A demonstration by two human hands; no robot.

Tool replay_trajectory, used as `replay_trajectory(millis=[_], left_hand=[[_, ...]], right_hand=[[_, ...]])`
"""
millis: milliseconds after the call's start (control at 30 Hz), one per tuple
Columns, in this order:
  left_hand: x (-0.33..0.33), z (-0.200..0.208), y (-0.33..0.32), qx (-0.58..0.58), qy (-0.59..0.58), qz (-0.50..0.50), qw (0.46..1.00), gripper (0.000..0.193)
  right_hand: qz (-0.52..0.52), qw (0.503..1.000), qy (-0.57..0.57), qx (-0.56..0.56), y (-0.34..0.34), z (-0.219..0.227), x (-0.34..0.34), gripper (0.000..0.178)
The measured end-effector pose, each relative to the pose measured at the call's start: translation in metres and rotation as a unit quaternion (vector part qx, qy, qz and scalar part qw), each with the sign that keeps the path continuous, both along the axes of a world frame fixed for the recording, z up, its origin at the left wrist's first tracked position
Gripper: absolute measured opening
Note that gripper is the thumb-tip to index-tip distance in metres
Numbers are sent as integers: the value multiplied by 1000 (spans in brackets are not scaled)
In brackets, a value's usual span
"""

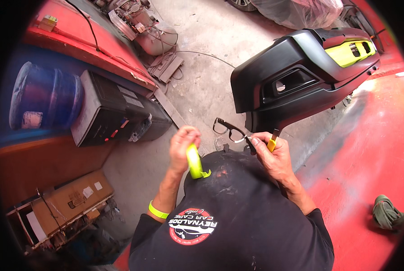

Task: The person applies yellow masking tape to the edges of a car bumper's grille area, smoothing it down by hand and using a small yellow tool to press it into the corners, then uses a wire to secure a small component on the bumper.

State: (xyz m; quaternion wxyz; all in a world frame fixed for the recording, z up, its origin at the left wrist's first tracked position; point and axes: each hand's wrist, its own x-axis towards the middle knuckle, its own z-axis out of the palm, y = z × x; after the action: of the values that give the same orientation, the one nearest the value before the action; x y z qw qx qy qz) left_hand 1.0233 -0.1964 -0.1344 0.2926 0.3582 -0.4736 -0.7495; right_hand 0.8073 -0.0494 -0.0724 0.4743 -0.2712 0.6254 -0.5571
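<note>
My left hand (182, 147) is curled around a roll of neon yellow tape (194, 161), whose loose end sticks out at the bottom in front of my dark shirt. In my right hand (275, 158) is a pair of black-framed eyeglasses (229, 129), pinched by a temple arm, with the frame pointing left toward my left hand. The same hand also grips a small yellow cutter (273, 142) with a dark tip, upright between the fingers. The hands are apart, at about waist height.
A black car bumper (281, 67) with a neon yellow section stands ahead on the right. To the left are a blue drum (46, 97), a black box-shaped machine (116, 108) and a cardboard box (71, 201). An air compressor (150, 36) and a plastic-covered car (292, 13) are farther off.
</note>
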Motion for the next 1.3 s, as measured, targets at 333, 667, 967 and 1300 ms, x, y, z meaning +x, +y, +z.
replay_trajectory(millis=[333,667,967,1300], left_hand=[[-46,61,19,-221,-104,-147,959,44],[-46,37,6,-98,-50,-47,993,35],[-50,29,2,169,186,-154,956,56],[-51,35,15,196,127,-82,969,39]], right_hand=[[-74,994,-23,-81,-32,-2,28,15],[20,1000,8,-6,-41,5,22,13],[-1,997,-41,-62,-42,9,21,17],[8,994,85,-60,-36,1,29,14]])
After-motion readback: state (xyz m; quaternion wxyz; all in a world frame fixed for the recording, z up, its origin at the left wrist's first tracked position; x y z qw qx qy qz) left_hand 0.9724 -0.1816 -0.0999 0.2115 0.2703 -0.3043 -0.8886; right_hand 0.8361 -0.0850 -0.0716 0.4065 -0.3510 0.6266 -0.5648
